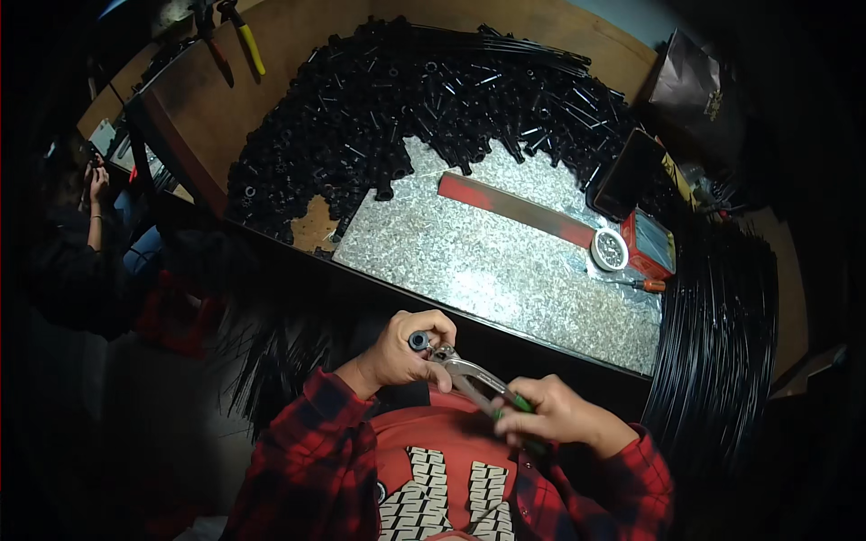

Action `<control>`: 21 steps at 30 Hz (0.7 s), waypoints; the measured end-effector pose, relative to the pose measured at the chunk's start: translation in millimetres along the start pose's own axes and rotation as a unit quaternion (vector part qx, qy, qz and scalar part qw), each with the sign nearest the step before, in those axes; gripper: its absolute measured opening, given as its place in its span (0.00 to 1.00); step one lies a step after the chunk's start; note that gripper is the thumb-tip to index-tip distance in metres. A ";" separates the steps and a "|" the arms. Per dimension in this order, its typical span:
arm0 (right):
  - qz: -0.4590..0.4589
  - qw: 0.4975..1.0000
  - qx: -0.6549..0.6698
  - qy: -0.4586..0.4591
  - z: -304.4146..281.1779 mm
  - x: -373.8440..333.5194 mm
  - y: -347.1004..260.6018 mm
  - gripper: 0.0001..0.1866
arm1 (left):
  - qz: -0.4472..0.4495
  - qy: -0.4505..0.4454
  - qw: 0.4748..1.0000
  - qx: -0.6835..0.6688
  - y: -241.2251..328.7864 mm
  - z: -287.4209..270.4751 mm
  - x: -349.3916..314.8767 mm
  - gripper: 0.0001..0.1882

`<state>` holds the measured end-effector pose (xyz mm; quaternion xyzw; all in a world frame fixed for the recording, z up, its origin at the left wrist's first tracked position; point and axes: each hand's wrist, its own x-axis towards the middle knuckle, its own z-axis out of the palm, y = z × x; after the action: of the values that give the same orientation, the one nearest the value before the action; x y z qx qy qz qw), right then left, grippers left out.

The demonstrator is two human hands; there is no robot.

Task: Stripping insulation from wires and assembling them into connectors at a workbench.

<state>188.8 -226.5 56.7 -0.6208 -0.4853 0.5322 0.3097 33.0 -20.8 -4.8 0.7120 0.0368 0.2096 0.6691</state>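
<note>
Close to my body, below the bench's front edge, my left hand (401, 353) is closed around a black tube-shaped part (419, 341), its round hollow end showing beside the thumb and forefinger. My right hand (557, 413) grips pliers (471, 370) with metal jaws and green handles. The jaws reach the fingers of my left hand, at or against the black part. What exactly they bite on is hidden by the fingers. A slight blur lies over the right fingers and the handles.
Beyond my hands lies a speckled slab (433, 243), with a heap of black parts (361, 117) behind it. A reddish bar (514, 210), round white dish (610, 250), red box (648, 242) and orange-handled screwdriver (651, 286) rest there. Long black rods (722, 343) hang at right; another person (95, 212) works at left.
</note>
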 end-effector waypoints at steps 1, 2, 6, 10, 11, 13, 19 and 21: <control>0.145 0.947 0.271 -0.094 4.1 -1.4 -2.1 0.14 | -0.001 -0.029 1.000 -0.007 -0.1 0.2 1.9 0.37; 0.142 0.903 0.370 -0.165 2.5 -2.4 9.2 0.15 | 0.013 -0.041 0.999 0.004 -0.5 0.0 4.3 0.35; 0.157 0.951 0.233 -0.129 -0.8 -6.5 -8.0 0.17 | 0.044 -0.057 0.997 0.034 -0.8 0.9 1.6 0.33; -0.163 0.924 -0.272 0.213 8.6 -8.8 -9.2 0.24 | 0.011 0.017 0.999 0.040 4.2 -1.5 4.5 0.33; -0.181 0.869 -0.376 0.264 8.3 -7.5 -9.4 0.20 | 0.010 0.019 0.999 0.041 10.3 -0.1 5.9 0.33; -0.168 0.902 -0.318 0.240 6.2 -6.7 4.3 0.15 | 0.015 0.030 0.999 -0.027 15.4 3.7 8.6 0.34; 0.118 0.896 0.399 -0.154 10.1 -16.7 31.5 0.10 | 0.035 -0.109 0.993 -0.028 6.0 -2.8 6.4 0.31; 0.145 0.975 0.153 -0.070 6.1 -11.6 2.6 0.19 | 0.017 -0.084 0.996 -0.020 3.9 -5.2 5.9 0.30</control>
<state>184.0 -239.0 57.1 -0.5909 -0.3233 0.6815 0.2861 35.6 -14.4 0.6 0.7144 -0.0353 0.1612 0.6800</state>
